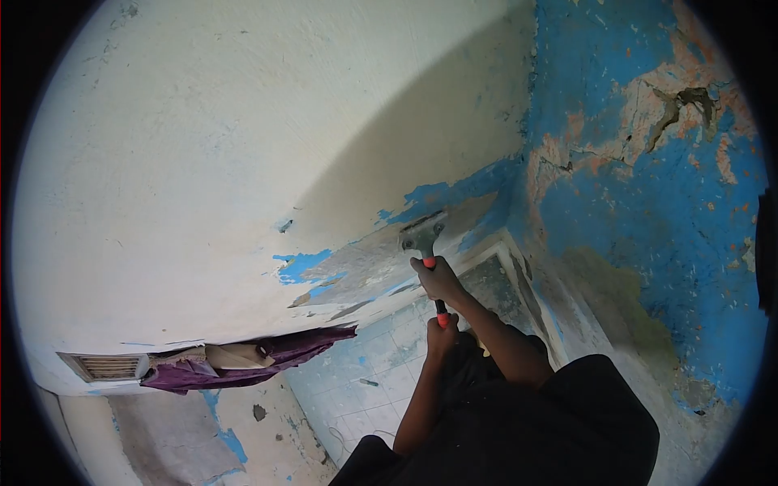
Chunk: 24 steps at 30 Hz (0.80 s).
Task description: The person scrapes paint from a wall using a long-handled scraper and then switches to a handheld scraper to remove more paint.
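Observation:
A long-handled scraper [425, 235] with a wide metal head and a black-and-red handle is in both of my hands. Its blade edge lies at the lower part of the white wall [243, 146], where paint is stripped to grey and blue. My right hand [438, 280] is wrapped round the handle just below the head. Lower down, near the handle's end, my left hand [442, 336] is closed round it. The fingers hide parts of the handle.
A blue, cracked, peeling wall [632, 202] meets the white one at the right. Below is a tiled floor [356, 402] with paint chips and a small object [369, 382]. At left, purple cloth [219, 374] hangs at an opening beside a vent grille [112, 368].

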Available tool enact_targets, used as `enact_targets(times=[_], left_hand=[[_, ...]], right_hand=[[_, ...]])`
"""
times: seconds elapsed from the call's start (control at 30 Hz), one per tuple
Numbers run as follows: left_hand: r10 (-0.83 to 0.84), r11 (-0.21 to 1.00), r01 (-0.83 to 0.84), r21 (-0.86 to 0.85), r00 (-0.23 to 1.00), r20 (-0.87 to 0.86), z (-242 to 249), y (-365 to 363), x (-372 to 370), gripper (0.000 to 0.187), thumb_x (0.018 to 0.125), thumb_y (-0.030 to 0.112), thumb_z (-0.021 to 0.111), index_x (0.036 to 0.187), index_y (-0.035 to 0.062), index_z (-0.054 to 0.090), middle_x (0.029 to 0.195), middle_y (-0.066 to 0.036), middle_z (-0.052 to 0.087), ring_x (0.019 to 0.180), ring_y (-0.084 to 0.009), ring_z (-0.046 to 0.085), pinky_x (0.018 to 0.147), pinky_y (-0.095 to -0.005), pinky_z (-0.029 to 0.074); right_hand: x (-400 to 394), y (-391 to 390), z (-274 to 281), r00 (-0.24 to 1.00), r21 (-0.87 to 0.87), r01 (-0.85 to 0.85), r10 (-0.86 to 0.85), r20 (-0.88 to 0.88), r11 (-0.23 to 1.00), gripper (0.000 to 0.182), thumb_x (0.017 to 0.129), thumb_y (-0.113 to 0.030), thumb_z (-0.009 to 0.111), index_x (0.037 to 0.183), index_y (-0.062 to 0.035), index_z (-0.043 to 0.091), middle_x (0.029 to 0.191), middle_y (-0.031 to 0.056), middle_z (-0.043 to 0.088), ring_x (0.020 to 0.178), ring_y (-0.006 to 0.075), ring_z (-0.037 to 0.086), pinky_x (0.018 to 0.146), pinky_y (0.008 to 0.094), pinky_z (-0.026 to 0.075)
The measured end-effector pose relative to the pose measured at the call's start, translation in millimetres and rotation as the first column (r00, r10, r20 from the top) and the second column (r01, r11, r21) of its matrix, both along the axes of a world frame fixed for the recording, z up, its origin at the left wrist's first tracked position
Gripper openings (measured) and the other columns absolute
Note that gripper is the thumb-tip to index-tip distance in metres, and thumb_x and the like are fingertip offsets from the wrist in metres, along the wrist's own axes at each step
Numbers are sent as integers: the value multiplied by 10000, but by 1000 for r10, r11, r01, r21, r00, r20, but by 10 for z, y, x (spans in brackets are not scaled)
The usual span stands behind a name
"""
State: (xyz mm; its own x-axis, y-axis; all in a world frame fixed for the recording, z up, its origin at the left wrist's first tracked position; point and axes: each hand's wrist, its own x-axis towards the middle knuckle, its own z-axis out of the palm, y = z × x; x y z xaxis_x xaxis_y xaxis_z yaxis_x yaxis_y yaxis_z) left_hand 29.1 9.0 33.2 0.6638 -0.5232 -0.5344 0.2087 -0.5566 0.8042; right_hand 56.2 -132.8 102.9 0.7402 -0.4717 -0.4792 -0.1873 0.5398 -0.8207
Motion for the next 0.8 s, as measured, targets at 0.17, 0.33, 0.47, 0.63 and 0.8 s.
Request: enact_targets(times=[0.17,0.33,0.47,0.63,0.8], left_hand=[[27,999,-26,43,999,-24,-50,60,-103,311,808,241,594,606,21,508,510,-34,490,455,-125,473,440,-323,363],[-5,999,7,-32,999,43,-114,7,-62,321,840,234,580,599,38,496,484,-29,481,366,-129,448,370,-300,342],[12,1000,-11,-13,999,40,-107,85,-97,328,838,242,580,597,36,499,472,-30,479,376,-129,467,376,-297,358],[-7,1000,7,-8,1000,10,104,-127,18,330,821,247,580,598,11,518,487,-44,502,421,-142,497,426,-317,389],[-16,997,22,-79,997,81,328,-281,38,358,821,265,583,586,-2,537,478,-57,522,425,-150,517,430,-323,402]], right_hand=[[-69,8,-4,997,87,-74,74,9,993,434,896,-353,558,595,-89,389,444,-34,342,322,94,351,315,284,278],[-43,-65,61,997,49,-71,70,32,996,429,899,-337,553,592,-88,386,443,-33,337,319,97,348,315,282,268],[-79,-14,16,996,80,-67,62,58,995,431,900,-339,551,590,-87,390,443,-29,350,320,101,351,319,288,275],[4,-73,166,998,-42,-54,55,15,998,448,932,-301,530,551,-119,381,397,-40,320,297,80,290,312,268,248],[-42,-241,518,992,-61,-44,51,118,997,451,911,-324,552,548,-111,391,409,-36,337,304,84,315,318,276,252]])
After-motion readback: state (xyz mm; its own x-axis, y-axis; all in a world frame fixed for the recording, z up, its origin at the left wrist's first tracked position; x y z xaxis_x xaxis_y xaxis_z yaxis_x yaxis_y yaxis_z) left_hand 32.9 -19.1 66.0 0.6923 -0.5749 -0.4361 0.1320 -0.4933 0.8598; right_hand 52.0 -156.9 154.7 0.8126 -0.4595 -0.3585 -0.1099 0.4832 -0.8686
